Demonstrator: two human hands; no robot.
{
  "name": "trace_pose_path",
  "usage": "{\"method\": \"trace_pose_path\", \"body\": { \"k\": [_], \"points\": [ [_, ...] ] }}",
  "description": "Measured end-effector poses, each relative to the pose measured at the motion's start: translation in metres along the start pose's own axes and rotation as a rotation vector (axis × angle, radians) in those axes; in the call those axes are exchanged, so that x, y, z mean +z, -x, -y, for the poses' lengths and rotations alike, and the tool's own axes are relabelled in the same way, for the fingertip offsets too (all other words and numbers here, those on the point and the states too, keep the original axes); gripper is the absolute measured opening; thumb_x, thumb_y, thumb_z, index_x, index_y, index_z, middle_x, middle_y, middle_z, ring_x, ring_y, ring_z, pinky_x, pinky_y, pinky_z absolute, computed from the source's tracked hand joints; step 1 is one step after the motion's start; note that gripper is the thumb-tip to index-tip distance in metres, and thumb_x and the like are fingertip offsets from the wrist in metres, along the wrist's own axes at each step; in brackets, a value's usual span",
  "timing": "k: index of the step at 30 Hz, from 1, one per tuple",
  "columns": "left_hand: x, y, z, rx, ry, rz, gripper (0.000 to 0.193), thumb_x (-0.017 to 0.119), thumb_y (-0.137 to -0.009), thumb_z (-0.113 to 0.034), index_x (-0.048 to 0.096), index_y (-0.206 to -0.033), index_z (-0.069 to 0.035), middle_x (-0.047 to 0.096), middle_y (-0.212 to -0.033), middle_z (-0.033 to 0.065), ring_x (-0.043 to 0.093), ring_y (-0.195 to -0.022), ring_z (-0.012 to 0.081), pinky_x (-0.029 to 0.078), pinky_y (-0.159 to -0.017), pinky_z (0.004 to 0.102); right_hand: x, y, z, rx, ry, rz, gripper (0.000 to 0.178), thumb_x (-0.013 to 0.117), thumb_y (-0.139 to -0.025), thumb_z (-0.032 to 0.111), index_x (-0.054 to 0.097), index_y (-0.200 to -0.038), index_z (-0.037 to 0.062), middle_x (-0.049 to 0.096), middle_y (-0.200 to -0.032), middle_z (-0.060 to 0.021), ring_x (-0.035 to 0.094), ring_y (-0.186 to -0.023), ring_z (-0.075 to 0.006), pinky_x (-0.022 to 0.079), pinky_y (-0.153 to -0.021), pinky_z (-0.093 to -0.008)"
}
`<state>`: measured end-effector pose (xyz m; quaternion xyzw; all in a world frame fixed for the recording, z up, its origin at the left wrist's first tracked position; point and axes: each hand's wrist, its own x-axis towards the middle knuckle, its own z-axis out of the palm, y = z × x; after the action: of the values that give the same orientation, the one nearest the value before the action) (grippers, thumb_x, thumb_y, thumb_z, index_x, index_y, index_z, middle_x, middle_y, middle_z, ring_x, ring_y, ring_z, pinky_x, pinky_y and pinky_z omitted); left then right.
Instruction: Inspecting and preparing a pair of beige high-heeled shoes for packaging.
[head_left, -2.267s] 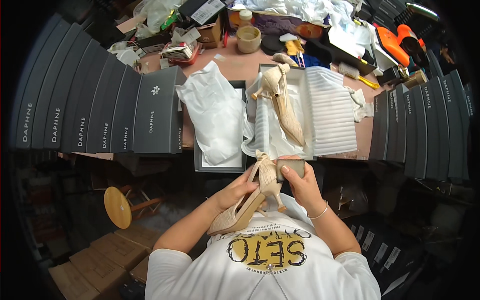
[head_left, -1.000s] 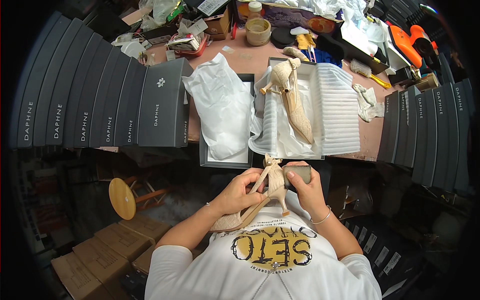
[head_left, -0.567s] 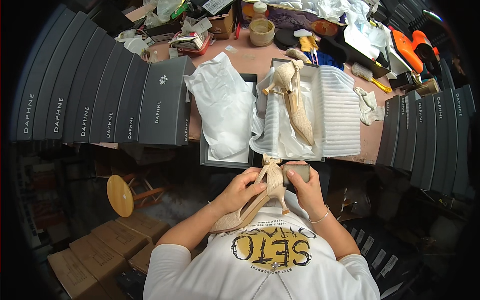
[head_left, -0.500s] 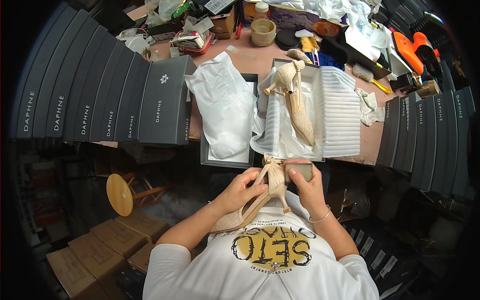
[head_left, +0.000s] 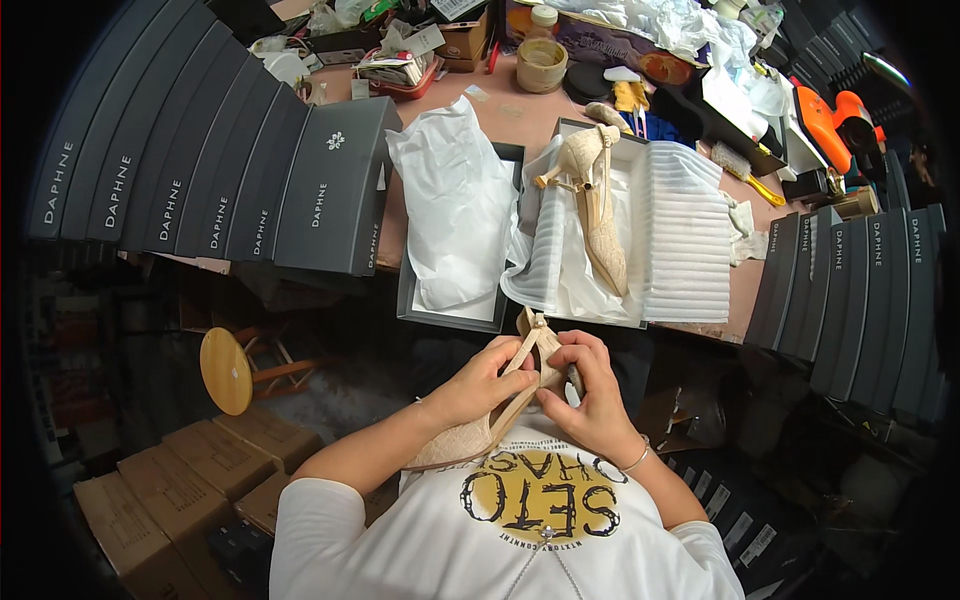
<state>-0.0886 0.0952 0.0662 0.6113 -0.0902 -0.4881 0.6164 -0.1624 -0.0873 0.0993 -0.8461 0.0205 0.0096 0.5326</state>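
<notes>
Close to my chest I have a beige strappy heeled shoe (head_left: 462, 441), its toe to the lower left and its strap end up near the boxes. My left hand (head_left: 472, 388) is closed around its side, thumb across the strap. My right hand (head_left: 592, 392) is bent over the heel end, fingertips on the shoe. A small grey-beige block (head_left: 574, 381) is tucked in that hand, mostly covered by the fingers. The slim heel is hidden behind the right hand. A matching shoe (head_left: 603, 248) lies on tissue in an open box (head_left: 628, 146) ahead.
White tissue paper (head_left: 452, 215) covers a dark box lid (head_left: 418, 313) beside the open box. Dark shoeboxes (head_left: 335, 200) stand in rows left and right. A yellow-handled brush (head_left: 748, 174), a jar (head_left: 541, 66) and clutter sit at the back. A stool (head_left: 226, 371) and cartons (head_left: 130, 520) stand lower left.
My right hand has turned inward over the heel end, and its fingers now hide most of the block and the slim heel. The left hand keeps its hold on the shoe. The view has shifted slightly.
</notes>
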Motion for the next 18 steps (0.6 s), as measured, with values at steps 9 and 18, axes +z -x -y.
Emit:
{"method": "trace_pose_path", "body": {
  "k": [9, 18],
  "points": [
    [0.01, 0.006, -0.002, -0.024, 0.047, -0.005, 0.019, 0.058, -0.091, -0.02, 0.054, -0.095, -0.002, 0.051, -0.088, 0.0014, 0.047, -0.081, 0.0068, 0.044, -0.071, 0.0246, 0.007, 0.0, -0.004, -0.014, -0.021, -0.037, 0.033, 0.07, -0.07, 0.008, 0.05, -0.096, 0.0034, 0.048, -0.114, -0.0191, 0.046, -0.104, -0.0347, 0.039, -0.091, -0.0402],
    [0.013, 0.005, -0.003, -0.005, 0.049, -0.025, 0.016, 0.054, -0.091, -0.017, 0.055, -0.096, -0.002, 0.054, -0.085, 0.0004, 0.049, -0.078, 0.0063, 0.044, -0.068, 0.025, 0.008, 0.0, -0.002, -0.05, 0.045, -0.043, 0.032, 0.068, -0.069, 0.006, 0.05, -0.095, 0.0028, 0.048, -0.113, -0.0197, 0.046, -0.102, -0.0354, 0.04, -0.09, -0.0406]
  ]
}}
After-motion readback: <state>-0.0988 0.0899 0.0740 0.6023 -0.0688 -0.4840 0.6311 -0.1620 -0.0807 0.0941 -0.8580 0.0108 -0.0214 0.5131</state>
